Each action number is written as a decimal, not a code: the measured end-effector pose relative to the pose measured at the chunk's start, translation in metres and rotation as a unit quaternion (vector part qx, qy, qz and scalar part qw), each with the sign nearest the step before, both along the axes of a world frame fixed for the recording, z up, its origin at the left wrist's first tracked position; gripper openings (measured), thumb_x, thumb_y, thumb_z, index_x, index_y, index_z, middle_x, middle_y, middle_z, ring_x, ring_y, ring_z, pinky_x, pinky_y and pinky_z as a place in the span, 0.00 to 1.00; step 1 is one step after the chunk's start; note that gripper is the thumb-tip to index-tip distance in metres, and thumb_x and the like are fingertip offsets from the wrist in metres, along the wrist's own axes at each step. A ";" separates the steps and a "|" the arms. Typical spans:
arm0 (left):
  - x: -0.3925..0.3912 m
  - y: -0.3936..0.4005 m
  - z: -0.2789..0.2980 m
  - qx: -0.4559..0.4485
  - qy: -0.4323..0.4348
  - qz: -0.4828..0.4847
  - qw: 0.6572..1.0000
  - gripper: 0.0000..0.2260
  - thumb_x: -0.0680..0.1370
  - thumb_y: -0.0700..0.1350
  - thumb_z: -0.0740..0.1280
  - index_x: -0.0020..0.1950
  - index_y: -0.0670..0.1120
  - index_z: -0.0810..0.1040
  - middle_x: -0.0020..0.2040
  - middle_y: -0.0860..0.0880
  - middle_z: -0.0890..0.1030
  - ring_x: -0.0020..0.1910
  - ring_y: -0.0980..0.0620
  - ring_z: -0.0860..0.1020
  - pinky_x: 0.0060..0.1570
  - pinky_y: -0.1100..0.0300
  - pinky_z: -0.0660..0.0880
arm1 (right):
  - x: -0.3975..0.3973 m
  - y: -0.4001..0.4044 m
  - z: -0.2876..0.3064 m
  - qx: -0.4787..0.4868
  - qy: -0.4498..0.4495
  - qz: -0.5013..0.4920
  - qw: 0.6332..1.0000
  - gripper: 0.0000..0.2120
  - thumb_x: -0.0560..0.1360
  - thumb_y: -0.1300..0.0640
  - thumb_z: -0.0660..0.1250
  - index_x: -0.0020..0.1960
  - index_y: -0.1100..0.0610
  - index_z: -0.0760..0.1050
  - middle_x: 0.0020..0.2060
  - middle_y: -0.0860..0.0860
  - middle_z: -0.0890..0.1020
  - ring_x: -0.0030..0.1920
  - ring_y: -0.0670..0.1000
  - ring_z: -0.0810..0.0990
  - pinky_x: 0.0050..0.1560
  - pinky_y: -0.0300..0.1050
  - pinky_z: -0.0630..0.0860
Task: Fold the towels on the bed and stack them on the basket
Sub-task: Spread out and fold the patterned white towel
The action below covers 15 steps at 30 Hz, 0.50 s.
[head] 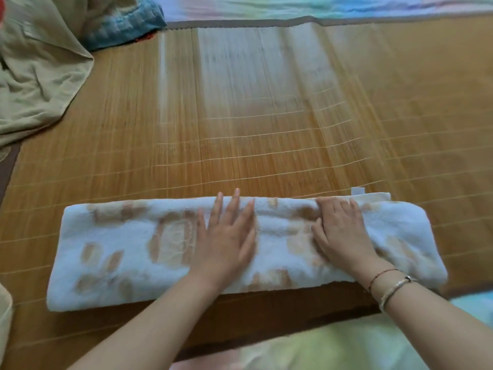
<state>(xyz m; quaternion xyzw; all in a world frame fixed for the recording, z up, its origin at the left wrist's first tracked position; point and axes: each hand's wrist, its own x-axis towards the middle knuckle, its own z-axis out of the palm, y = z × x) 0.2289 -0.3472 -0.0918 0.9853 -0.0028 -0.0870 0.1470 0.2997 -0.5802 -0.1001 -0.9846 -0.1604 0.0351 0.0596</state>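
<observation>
Head view, white towel with tan patches [112, 252] folded into a long strip on a bamboo mat [266, 116], left hand [226, 236] flat on its middle with fingers straight, right hand [340, 231] beside it, fingertips curled into the far fold, label tab [357, 191] just past them, olive cloth [40, 70] far left

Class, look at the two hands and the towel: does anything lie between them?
Nothing visible does. The left hand lies flat on the towel, and the right hand rests on it with fingers bent at the far edge.
</observation>
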 end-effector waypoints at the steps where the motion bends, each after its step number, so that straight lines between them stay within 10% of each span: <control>1: 0.004 -0.017 -0.003 0.001 0.015 -0.017 1.000 0.29 0.75 0.63 0.37 0.77 0.62 0.40 0.78 0.56 0.37 0.76 0.47 0.34 0.71 0.38 0.37 | 0.002 -0.013 0.002 -0.017 0.005 -0.011 1.000 0.22 0.73 0.51 0.50 0.62 0.57 0.70 0.54 0.52 0.76 0.59 0.54 0.72 0.71 0.59 0.59; 8: 0.013 -0.052 -0.026 0.041 0.050 0.022 0.998 0.30 0.73 0.69 0.34 0.72 0.64 0.29 0.75 0.58 0.30 0.73 0.49 0.27 0.68 0.34 0.32 | 0.033 -0.092 0.022 -0.200 0.041 -0.044 0.978 0.15 0.72 0.63 0.60 0.58 0.55 0.70 0.53 0.53 0.77 0.56 0.57 0.73 0.66 0.58 0.63; 15: 0.009 -0.061 -0.035 0.072 0.019 0.056 0.996 0.29 0.75 0.68 0.36 0.75 0.62 0.33 0.77 0.57 0.33 0.74 0.48 0.29 0.69 0.35 0.34 | 0.074 -0.088 0.014 -0.166 0.003 -0.102 0.981 0.15 0.75 0.61 0.59 0.62 0.57 0.68 0.58 0.57 0.72 0.62 0.59 0.67 0.71 0.62 0.53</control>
